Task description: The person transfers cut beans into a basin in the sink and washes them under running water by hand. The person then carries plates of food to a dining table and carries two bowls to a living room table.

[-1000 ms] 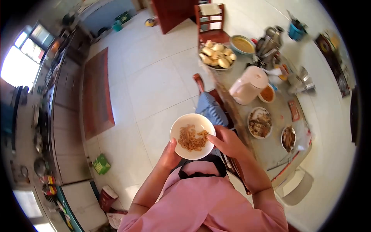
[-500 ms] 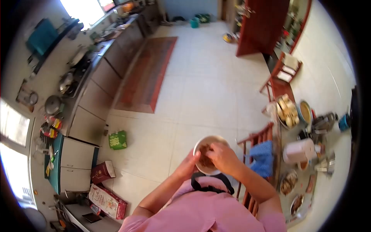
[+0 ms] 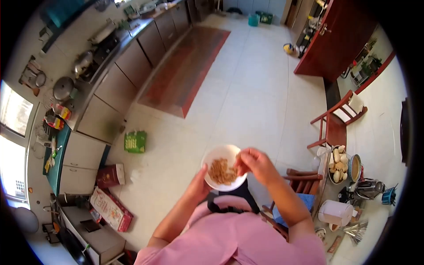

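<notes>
A white bowl (image 3: 224,150) is in front of my pink shirt, seen from above. Brown crumbly or shredded food (image 3: 221,171) lies in it; its exact kind is hard to tell. My left hand (image 3: 199,183) grips the bowl at its left side, thumb over the rim. Over the right rim, my right hand (image 3: 256,165) has its fingertips pinched together. Whatever is between those fingertips, if anything, is too small to make out.
A wooden chair (image 3: 304,179) with blue cloth stands close on my right, beside a table holding a bowl of pale buns (image 3: 338,165) and a white jug (image 3: 335,213). Boxes (image 3: 110,207) and a green package (image 3: 135,141) lie on the floor to the left, near the counter.
My right hand has moved from inside the bowl to its right rim, uncovering the brown food. The view has shifted, and the bowl appears slightly further left.
</notes>
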A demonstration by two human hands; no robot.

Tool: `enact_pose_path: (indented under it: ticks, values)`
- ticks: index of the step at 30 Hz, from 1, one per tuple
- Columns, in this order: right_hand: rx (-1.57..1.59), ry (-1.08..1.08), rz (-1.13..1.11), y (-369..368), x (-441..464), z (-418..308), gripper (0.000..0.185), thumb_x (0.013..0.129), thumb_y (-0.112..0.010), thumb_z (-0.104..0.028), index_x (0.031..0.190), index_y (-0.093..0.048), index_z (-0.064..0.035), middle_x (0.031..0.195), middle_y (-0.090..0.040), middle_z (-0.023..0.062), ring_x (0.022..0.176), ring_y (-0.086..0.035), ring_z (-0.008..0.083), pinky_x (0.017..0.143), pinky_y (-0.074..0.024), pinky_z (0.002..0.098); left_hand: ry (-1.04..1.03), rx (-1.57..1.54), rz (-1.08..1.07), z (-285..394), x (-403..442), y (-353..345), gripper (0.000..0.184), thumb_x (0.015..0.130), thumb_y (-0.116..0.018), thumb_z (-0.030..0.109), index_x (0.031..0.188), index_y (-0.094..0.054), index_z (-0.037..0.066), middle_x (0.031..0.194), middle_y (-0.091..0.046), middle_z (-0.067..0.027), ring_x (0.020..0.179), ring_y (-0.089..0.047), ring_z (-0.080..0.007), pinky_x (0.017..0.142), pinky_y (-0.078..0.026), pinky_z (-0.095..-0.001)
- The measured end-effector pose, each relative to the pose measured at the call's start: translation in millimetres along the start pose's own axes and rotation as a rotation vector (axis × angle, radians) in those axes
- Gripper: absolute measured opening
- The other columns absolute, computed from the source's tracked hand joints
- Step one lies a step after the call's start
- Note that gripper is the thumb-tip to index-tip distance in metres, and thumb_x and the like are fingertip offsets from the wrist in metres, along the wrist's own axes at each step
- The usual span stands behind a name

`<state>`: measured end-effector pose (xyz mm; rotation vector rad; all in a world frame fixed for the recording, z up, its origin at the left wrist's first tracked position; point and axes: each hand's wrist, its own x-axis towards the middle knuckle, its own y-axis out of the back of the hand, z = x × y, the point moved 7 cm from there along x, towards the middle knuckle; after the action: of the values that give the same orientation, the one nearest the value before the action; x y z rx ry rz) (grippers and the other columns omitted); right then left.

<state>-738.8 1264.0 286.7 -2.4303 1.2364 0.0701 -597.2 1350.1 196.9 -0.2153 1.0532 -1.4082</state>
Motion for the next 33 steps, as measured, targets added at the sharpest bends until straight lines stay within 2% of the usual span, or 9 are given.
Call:
enact_pose_path:
  ticks: [5,12,14,18,20,23,27,28,33]
  values:
    - [0.135,0.068,-0.010,37,59,-52,0.018,0.089,-0.051,-0.019,0.087,-0.053,-0.0012,0.073,-0.060,0.0066,0.053,-0.055,0.0112,0.051,-0.0469,0.0243,-0.105,-0.142,-0.066,48,52,-20,0.073,0.085,-0.035,0.060,0.136,-0.022,0.009,0.135,-0.033,-0.0138,0.123,-0.036,-0.0288,0.098,-0.035,-0.0444]
    - [0.143,0.128,-0.169,88,160,-118,0.013,0.087,-0.055,-0.014,0.086,-0.054,-0.0004,0.072,-0.059,0.0091,0.053,-0.055,0.0119,0.052,-0.0478,0.0254,-0.156,-0.265,-0.009,128,132,-53,0.076,0.083,-0.032,0.064,0.137,-0.020,0.011,0.137,-0.030,-0.0136,0.123,-0.035,-0.0305,0.098,-0.033,-0.0475]
    - [0.203,0.154,-0.189,91,191,-138,0.010,0.087,-0.054,-0.009,0.090,-0.054,0.0004,0.073,-0.059,0.0107,0.053,-0.055,0.0122,0.053,-0.0484,0.0265,-0.209,-0.327,-0.077,150,149,-62,0.075,0.084,-0.031,0.063,0.137,-0.020,0.011,0.137,-0.030,-0.0136,0.123,-0.035,-0.0306,0.099,-0.033,-0.0475]
    - [0.144,0.167,-0.293,86,243,-165,0.010,0.087,-0.053,-0.005,0.094,-0.054,0.0010,0.076,-0.060,0.0119,0.056,-0.056,0.0122,0.056,-0.0491,0.0269,-0.280,-0.343,-0.017,186,176,-62,0.074,0.085,-0.030,0.062,0.137,-0.020,0.010,0.136,-0.031,-0.0138,0.124,-0.035,-0.0305,0.099,-0.034,-0.0469]
    - [0.084,0.158,-0.338,83,280,-172,0.011,0.086,-0.053,-0.005,0.095,-0.053,0.0013,0.077,-0.061,0.0119,0.060,-0.057,0.0121,0.058,-0.0492,0.0265,-0.292,-0.217,0.148,208,198,-42,0.074,0.086,-0.029,0.061,0.136,-0.020,0.008,0.136,-0.032,-0.0140,0.123,-0.035,-0.0308,0.099,-0.033,-0.0463]
    - [0.070,0.048,-0.251,91,340,-172,0.010,0.086,-0.054,-0.006,0.094,-0.053,0.0008,0.078,-0.061,0.0113,0.061,-0.057,0.0117,0.059,-0.0492,0.0262,-0.318,-0.183,0.231,244,236,-18,0.072,0.087,-0.029,0.059,0.136,-0.021,0.008,0.135,-0.033,-0.0144,0.123,-0.036,-0.0313,0.100,-0.032,-0.0463]
    - [0.049,0.084,-0.171,105,422,-188,0.009,0.086,-0.054,-0.007,0.092,-0.054,-0.0002,0.078,-0.061,0.0098,0.061,-0.057,0.0113,0.059,-0.0488,0.0255,-0.298,-0.337,0.067,307,304,4,0.070,0.087,-0.029,0.058,0.135,-0.024,0.007,0.134,-0.034,-0.0153,0.122,-0.037,-0.0312,0.100,-0.033,-0.0467]
    - [0.044,0.059,-0.129,108,443,-193,0.009,0.086,-0.055,-0.007,0.091,-0.054,-0.0005,0.078,-0.061,0.0091,0.061,-0.057,0.0113,0.059,-0.0487,0.0252,-0.273,-0.254,0.094,326,321,5,0.078,0.082,-0.031,0.065,0.135,-0.024,0.007,0.135,-0.035,-0.0146,0.122,-0.037,-0.0304,0.101,-0.031,-0.0467]
    - [0.001,0.067,0.031,120,513,-246,0.005,0.086,-0.052,-0.005,0.089,-0.054,-0.0019,0.074,-0.060,0.0097,0.060,-0.057,0.0145,0.054,-0.0480,0.0258,-0.207,-0.120,-0.029,416,399,-15,0.078,0.082,-0.036,0.064,0.135,-0.024,0.007,0.132,-0.038,-0.0149,0.118,-0.043,-0.0298,0.096,-0.039,-0.0456]
